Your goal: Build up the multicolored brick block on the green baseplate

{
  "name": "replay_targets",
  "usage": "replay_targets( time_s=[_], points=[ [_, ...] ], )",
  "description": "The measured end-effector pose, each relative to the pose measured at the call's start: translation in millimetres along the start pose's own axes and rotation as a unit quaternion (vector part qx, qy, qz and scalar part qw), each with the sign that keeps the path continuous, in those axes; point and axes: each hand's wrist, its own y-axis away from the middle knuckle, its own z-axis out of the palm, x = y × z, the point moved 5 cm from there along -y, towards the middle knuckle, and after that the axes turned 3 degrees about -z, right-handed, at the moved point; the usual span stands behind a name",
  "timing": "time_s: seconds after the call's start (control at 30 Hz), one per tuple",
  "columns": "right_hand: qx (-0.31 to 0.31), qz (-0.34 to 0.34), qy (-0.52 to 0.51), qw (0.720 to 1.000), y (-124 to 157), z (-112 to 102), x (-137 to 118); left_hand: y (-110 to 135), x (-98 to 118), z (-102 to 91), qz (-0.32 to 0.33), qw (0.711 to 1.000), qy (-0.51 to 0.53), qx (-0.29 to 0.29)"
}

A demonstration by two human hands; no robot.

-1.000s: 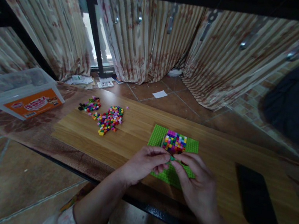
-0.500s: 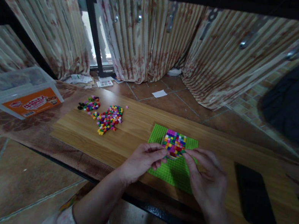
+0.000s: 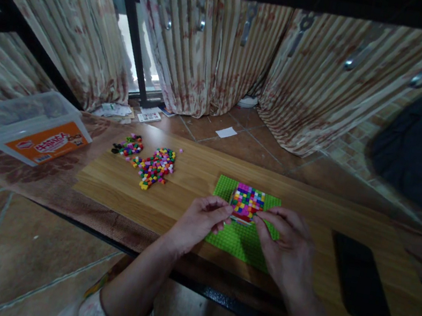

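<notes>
A raised block of multicoloured building bricks (image 3: 248,197) stands on a bright green studded baseplate (image 3: 239,242). My left hand (image 3: 207,214) is at its lower left corner, thumb and forefinger pinched together; what lies between them is too small to make out. From the other side, my right hand (image 3: 288,242) reaches to the block's lower right edge. Its thumb and forefinger are closed on what looks like a small building brick, mostly covered by the fingertips. Red and white layers show along the block's near side.
Loose bricks (image 3: 156,167) lie in a heap on the wooden board (image 3: 185,186), left of the baseplate. A clear plastic tub (image 3: 29,120) with an orange label stands at the far left. On the right lies a black phone-like slab (image 3: 362,283).
My right hand has shifted slightly left along the block's near edge. My left hand has moved a little up and left, uncovering more of the block's near side. The view has shifted slightly.
</notes>
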Motion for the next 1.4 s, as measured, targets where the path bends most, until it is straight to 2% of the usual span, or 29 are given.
replay_targets(
  time_s=[0.2, 0.43, 0.83, 1.1, 1.23, 1.4],
  points=[
    [0.007, 0.033, -0.039, 0.999, 1, 3, 3, 0, 0, -0.9, 0.0, 1.0, 0.0, 0.001],
    [-0.011, 0.009, -0.029, 0.999, 1, 2, 1, -1, 0, -1.4, 0.008, 1.0, 0.003, 0.012],
    [-0.029, 0.028, -0.036, 0.999, 4, 4, 5, -3, -4, -2.4, -0.007, 0.997, 0.075, 0.013],
    [0.08, 0.095, -0.13, 0.984, 2, -14, 3, 2, 0, 6.3, 0.026, 0.999, 0.017, -0.036],
    [0.029, 0.11, -0.155, 0.981, 4, -7, -2, 2, 1, 8.6, 0.083, 0.996, -0.024, -0.025],
    [-0.066, 0.06, -0.176, 0.98, 6, 6, -15, 6, 3, 12.8, 0.177, 0.971, -0.156, -0.021]
  ],
)
